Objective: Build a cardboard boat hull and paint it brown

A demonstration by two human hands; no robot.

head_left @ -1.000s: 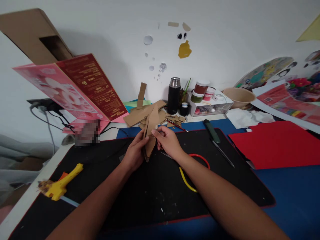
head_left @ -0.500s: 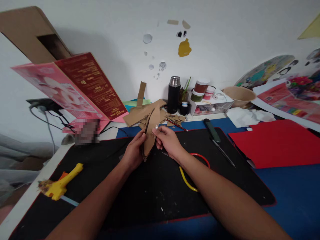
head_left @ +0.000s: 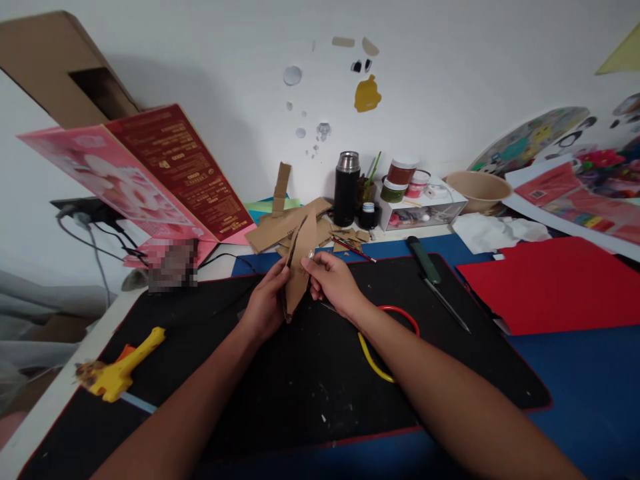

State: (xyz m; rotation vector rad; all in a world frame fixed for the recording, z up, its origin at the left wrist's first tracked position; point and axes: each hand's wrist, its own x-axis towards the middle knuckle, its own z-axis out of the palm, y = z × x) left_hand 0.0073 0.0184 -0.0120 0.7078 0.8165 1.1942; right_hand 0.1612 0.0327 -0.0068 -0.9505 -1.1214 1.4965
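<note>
A long, pointed cardboard piece [head_left: 300, 267] stands upright and slightly tilted between my hands, above the black mat [head_left: 300, 387]. My left hand [head_left: 267, 300] is closed on its left edge, thumb on the near face. On the right edge, my right hand [head_left: 333, 280] pinches the cardboard, with a small shiny clear bit at the thumb and fingertips, too small to identify. Under my right forearm lie scissors with a red and yellow handle [head_left: 373, 360], partly hidden.
A green-handled knife [head_left: 424, 260] and a pen-like tool [head_left: 450, 310] lie right of my hands. A yellow giraffe-like tool [head_left: 120, 373] lies left. Behind are cardboard scraps [head_left: 260, 235], a black bottle [head_left: 347, 193] and paint jars [head_left: 401, 172]. Red paper [head_left: 550, 287] is at right.
The cardboard has turned slightly, showing less of its dark cut edge, and its tip sits a little further left. Both hands keep their hold. The view has shifted slightly.
</note>
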